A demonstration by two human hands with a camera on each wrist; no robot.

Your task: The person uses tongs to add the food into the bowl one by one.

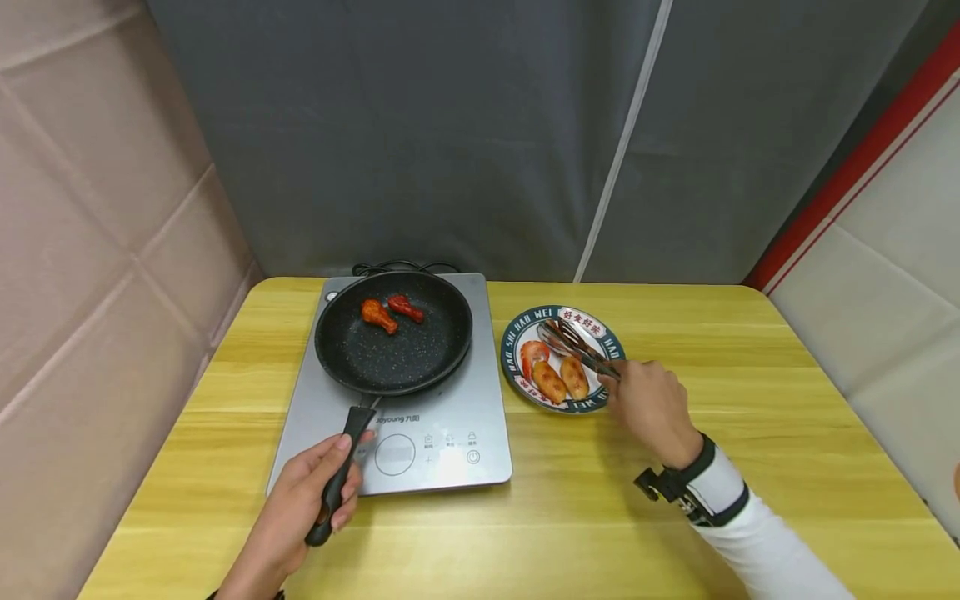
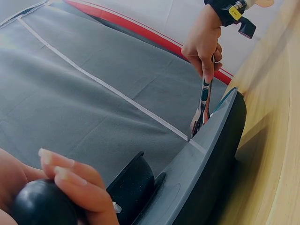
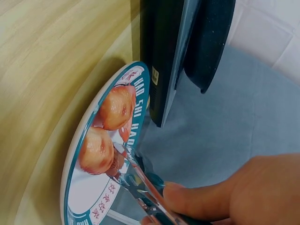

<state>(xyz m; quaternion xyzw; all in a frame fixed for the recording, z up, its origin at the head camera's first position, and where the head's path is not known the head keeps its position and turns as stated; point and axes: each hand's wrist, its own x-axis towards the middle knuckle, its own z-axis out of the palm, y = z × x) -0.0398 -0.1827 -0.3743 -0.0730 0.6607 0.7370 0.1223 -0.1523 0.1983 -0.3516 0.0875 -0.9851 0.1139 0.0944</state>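
Note:
My left hand grips the black handle of a frying pan on the induction cooktop. In the pan lie two small reddish chicken drumsticks. My right hand holds metal tongs, their tips over the round plate with a dark lettered rim. On that plate are two browned, rounded food pieces and a red-orange piece. In the right wrist view the tongs reach right beside one browned piece.
The silver cooktop stands at the left of the wooden table, the plate just to its right. A black cord lies behind the pan. Grey cloth closes off the back, with pale panels at both sides.

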